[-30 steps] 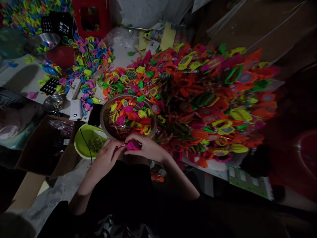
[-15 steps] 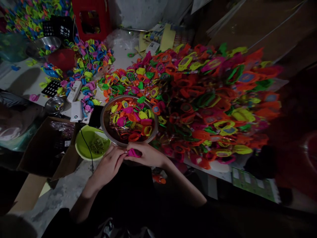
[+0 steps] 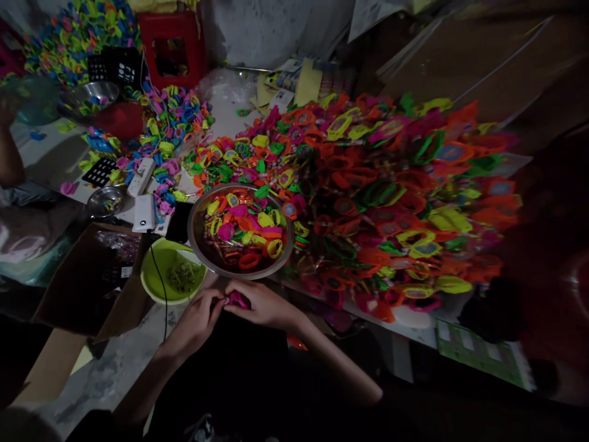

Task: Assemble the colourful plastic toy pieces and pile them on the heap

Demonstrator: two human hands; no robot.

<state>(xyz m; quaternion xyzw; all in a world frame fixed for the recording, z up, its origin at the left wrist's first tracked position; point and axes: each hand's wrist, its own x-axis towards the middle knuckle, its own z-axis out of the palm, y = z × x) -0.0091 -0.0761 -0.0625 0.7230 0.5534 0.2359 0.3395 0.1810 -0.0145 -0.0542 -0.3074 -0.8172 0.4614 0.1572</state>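
Note:
A magenta toy watch (image 3: pixel 238 299) is between my two hands, close to my body and just below the near rim of a steel bowl (image 3: pixel 196 258). My right hand (image 3: pixel 262 305) is closed around it, so only part of the strap shows. The fingers of my left hand (image 3: pixel 199 317) are pinched at its left end; any small piece between those fingertips is too small to make out. Orange, yellow, green and pink toy watches (image 3: pixel 248 261) fill the bowl, together with thin wrapped sticks.
A tall heap of bright toy watches (image 3: pixel 381 190) covers the table right of the bowl. On the left are a green basin (image 3: pixel 151 264) with scraps, a cardboard box (image 3: pixel 69 288), a power strip (image 3: pixel 141 177) and a small metal bowl (image 3: pixel 105 202). Another person's arm (image 3: pixel 9 150) shows at far left.
The view has tilted, so the table sits slightly lower. Both hands have drawn a little toward my body, still on the magenta watch. Another person's arm has appeared at the left edge.

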